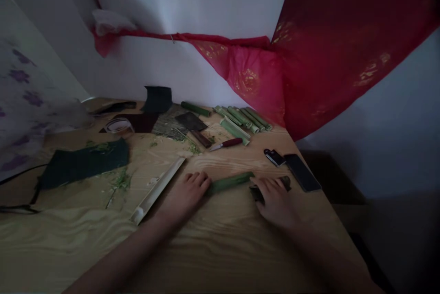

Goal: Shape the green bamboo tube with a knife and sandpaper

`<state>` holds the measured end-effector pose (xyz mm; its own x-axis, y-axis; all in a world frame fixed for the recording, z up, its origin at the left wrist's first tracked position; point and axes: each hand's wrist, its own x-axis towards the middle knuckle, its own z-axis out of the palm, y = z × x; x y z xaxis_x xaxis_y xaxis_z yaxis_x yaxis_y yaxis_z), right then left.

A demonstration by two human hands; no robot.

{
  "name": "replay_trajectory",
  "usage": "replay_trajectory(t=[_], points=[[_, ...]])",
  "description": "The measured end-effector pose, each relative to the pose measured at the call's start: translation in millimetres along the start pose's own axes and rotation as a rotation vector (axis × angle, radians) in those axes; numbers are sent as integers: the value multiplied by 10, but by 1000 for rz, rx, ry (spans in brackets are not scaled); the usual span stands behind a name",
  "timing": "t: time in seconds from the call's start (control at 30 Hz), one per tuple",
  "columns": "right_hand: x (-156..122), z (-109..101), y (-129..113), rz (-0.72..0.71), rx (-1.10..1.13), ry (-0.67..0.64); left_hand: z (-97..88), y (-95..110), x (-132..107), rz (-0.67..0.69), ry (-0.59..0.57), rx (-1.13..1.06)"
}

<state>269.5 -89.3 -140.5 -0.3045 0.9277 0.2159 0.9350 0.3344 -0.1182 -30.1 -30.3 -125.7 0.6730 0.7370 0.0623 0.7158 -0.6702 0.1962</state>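
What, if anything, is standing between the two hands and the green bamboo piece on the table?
Nothing visible separates the left hand from the bamboo piece, at its left end. Under the right hand, near the right end, is a dark sheet; whether it separates palm and bamboo is hidden.

The green, cylindrical length of bamboo (232, 182) lay on the wood-grain table (213, 248), its long axis nearly crosswise and its right end slightly farther from the person. The surface was smooth and dull green. The left end was covered by the curled fingers of the left hand (191, 189); the middle was exposed. The dark, flat-looking piece (256, 194), material indeterminate, was gripped beneath the right hand (275, 196) at the bamboo's right end, partly hidden, with portions visible on both sides.
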Motion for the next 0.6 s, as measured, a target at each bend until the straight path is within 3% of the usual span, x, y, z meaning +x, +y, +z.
replay_trajectory(t=[0.1, 0.17, 0.33, 0.5, 0.6], points=[[-2, 24, 33, 47, -10, 18, 49, 0, -127, 149, -37, -36], [6, 51, 67, 65, -23, 47, 91, 21, -188, 161, -33, -58], [59, 86, 58, 76, 22, 226, 159, 179, -149, 32, -52, 37], [187, 139, -149, -162, 166, 343, 159, 359, 28, -80, -110, 37], [316, 207, -121, -152, 173, 355, 184, 423, 61, -125, -137, 20]])
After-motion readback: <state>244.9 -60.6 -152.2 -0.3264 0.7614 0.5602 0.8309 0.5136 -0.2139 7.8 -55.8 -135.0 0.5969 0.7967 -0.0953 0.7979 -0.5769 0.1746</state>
